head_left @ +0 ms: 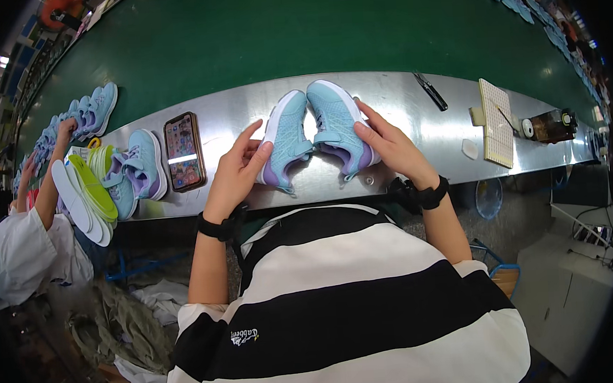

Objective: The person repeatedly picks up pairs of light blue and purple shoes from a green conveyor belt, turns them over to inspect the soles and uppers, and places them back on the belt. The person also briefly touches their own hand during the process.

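Observation:
Two light-blue children's sneakers with white soles and lilac linings stand side by side in front of me on the metal table, toes pointing away. My left hand (238, 169) grips the outer side of the left sneaker (287, 131), thumb near its heel opening. Against the outer side of the right sneaker (330, 114), my right hand (396, 145) is closed in the same way, thumb on the upper and fingers along the sole. The toes lean toward each other, and a narrow gap shows between the shoes.
A phone (184, 151) lies left of my hands, beside another sneaker pair (146, 163) and white and green insoles (75, 198). To the right are a black cutter (430, 91), a notepad (497, 124) and a dark bottle (552, 126). A co-worker's hand (68, 126) touches lined-up shoes.

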`<state>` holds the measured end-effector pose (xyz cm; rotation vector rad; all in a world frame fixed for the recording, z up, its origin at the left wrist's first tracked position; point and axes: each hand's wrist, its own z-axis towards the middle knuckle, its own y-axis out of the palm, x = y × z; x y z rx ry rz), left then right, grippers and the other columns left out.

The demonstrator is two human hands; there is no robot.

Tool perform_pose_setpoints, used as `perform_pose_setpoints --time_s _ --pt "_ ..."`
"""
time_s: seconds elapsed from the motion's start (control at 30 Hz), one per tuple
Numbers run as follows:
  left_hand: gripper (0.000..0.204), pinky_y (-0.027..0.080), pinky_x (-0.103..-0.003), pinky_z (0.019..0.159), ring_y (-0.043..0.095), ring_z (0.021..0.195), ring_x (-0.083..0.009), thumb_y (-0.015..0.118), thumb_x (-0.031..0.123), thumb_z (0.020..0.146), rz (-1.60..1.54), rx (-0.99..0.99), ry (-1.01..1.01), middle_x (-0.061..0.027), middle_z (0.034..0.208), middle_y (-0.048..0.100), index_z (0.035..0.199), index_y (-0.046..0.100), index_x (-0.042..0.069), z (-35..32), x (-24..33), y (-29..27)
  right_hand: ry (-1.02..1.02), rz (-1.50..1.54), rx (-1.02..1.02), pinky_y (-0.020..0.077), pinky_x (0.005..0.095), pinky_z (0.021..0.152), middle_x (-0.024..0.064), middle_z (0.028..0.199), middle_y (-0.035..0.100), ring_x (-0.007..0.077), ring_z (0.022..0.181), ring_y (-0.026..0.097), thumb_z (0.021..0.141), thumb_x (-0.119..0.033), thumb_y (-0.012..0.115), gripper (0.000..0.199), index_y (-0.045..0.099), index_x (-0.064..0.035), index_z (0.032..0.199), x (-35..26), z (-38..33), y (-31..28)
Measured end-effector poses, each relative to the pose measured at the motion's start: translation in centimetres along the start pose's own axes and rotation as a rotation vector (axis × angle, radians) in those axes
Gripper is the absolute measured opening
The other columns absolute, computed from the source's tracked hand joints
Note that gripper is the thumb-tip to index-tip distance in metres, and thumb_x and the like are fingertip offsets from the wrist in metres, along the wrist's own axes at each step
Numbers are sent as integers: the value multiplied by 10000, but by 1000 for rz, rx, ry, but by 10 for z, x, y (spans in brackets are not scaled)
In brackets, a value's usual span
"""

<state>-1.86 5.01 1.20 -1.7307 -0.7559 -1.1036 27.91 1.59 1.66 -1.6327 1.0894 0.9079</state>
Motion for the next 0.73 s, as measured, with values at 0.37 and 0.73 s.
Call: perform_pose_setpoints --time_s 0.37,0.73 --pt "441 507 -374 935 567 1094 -214 362 408 1050 -1362 12 -215 -82 1221 555 1324 461 77 5 39 38 28 1268 -193 446 409 1009 82 1312 538 221 1190 530 1045 -453 338 481 470 -105 1350 -39 9 46" --pt "607 475 -275 883 604 1054 -213 573 269 977 224 297 12 -184 1248 554 1478 320 38 10 -36 19 -203 -226 257 399 330 940 68 1258 568 189 1176 520 956 -431 563 745 191 -150 1537 -2 29 10"
